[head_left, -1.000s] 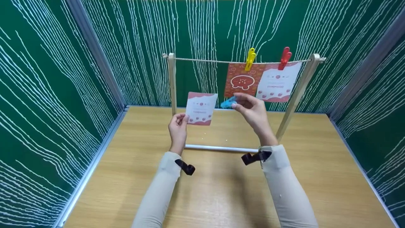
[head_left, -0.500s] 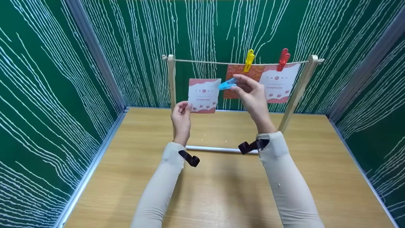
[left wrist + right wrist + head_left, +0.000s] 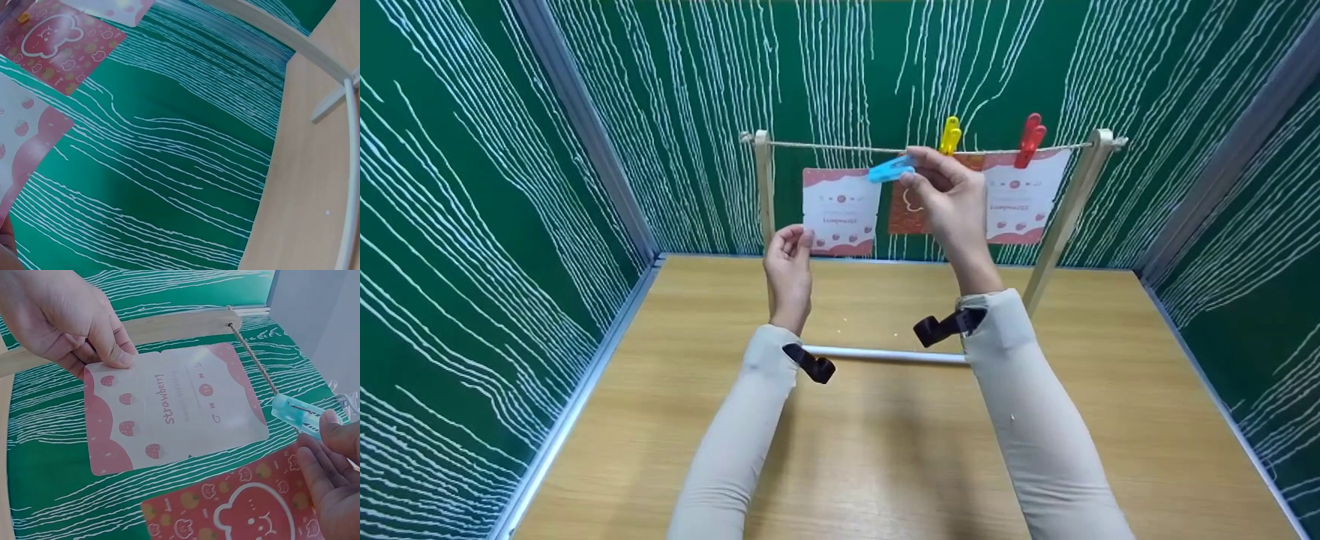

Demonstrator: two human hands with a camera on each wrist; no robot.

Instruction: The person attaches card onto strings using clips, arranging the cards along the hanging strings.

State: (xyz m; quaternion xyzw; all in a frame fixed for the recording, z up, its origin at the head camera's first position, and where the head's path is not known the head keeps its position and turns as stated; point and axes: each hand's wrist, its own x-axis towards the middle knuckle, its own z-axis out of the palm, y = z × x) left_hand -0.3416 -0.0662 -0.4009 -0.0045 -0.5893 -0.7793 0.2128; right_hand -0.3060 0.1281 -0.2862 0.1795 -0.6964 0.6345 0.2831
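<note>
My left hand [image 3: 789,274] pinches a pink and white strawberry card [image 3: 840,214] by its lower left edge, holding it upright just below the rope [image 3: 840,146]. In the right wrist view the card [image 3: 180,405] shows its printed face, with the left hand [image 3: 79,326] at one corner. My right hand [image 3: 956,210] pinches a light blue clothespin [image 3: 891,169] by its handle end, its tip at the card's upper right corner. Whether the clothespin touches the card I cannot tell. In the left wrist view a corner of the card [image 3: 28,135] shows.
A yellow clothespin [image 3: 950,136] and a red clothespin [image 3: 1030,141] hold a red-orange card [image 3: 905,214] and another strawberry card [image 3: 1020,199] on the rope. Wooden posts [image 3: 763,187] carry the rope. A white bar [image 3: 885,354] crosses low between them above the wooden table [image 3: 855,435].
Both hands have risen toward the rope. The strawberry card has moved up and straightened, and the blue clothespin has come up and left to the card's upper right corner.
</note>
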